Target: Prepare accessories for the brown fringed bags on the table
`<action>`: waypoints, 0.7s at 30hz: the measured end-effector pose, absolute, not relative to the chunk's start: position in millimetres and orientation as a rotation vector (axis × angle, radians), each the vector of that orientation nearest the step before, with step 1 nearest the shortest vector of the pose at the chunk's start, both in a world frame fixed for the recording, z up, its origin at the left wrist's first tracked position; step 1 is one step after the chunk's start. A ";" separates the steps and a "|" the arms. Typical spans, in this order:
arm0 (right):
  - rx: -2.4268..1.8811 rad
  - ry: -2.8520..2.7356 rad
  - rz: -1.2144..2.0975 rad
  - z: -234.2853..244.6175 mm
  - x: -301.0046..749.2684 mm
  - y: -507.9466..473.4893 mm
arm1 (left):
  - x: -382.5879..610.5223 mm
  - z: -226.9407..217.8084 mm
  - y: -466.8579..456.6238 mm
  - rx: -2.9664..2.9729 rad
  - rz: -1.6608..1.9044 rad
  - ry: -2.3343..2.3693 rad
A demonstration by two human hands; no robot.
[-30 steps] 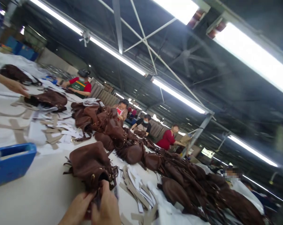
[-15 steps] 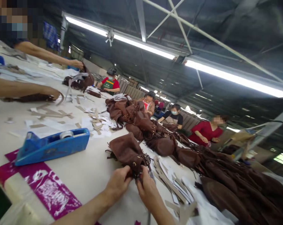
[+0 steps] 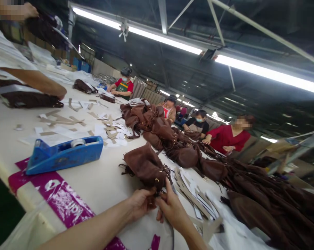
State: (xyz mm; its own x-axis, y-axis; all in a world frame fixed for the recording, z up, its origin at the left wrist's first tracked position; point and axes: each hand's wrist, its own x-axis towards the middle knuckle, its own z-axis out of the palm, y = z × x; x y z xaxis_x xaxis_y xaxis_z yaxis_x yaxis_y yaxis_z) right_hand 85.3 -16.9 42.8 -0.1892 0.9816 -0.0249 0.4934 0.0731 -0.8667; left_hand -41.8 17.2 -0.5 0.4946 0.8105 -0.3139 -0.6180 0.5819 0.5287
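Left hand (image 3: pixel 143 202) and right hand (image 3: pixel 172 207) are both pinched on the near end of that brown bag (image 3: pixel 143 165). Can't see exactly which bit, fingers are in the way.

— Which way's it lying from the hands?

— Just past the fingertips on the white table (image 3: pixel 112 178), long axis slanting ahead and left. Both hands touch it, but the bulk is more in front of the left one, while the right one's index finger lies along its side.

— Any open room?

— Left side's best imo, bare stretch before the blue tape dispenser (image 3: pixel 65 158), with the table's edge beyond. Right's tight: paper strips (image 3: pixel 190 191) just beside it. Straight ahead, a pile of brown bags (image 3: pixel 184 158) crowds it too.
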 end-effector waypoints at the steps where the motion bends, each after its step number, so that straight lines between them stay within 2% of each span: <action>1: -1.488 -1.792 0.987 40.8 85.5 -16.5 | -40.7 -1.0 16.8 0.387 0.907 0.580; 8: -1.887 -2.298 0.001 35.9 82.9 -12.8 | -40.6 6.7 12.9 0.465 0.966 0.685; 10: -1.979 -2.314 -0.035 43.6 80.9 -12.6 | -42.3 8.3 14.3 0.456 0.945 0.719; 15: -1.958 -2.329 0.110 63.0 77.3 -13.8 | -45.8 9.0 15.8 0.486 0.954 0.763; 21: -1.969 -2.248 -0.059 45.6 66.5 -15.6 | -46.2 7.4 10.5 0.497 0.963 0.765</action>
State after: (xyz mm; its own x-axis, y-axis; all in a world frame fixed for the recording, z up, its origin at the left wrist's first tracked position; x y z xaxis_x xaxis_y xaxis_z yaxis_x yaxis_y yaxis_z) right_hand 66.5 -15.6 45.6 -0.1254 0.9821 0.1404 0.9881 0.1363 -0.0709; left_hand -46.2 10.5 7.4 0.3488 0.8680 -0.3533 -0.5408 0.4943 0.6806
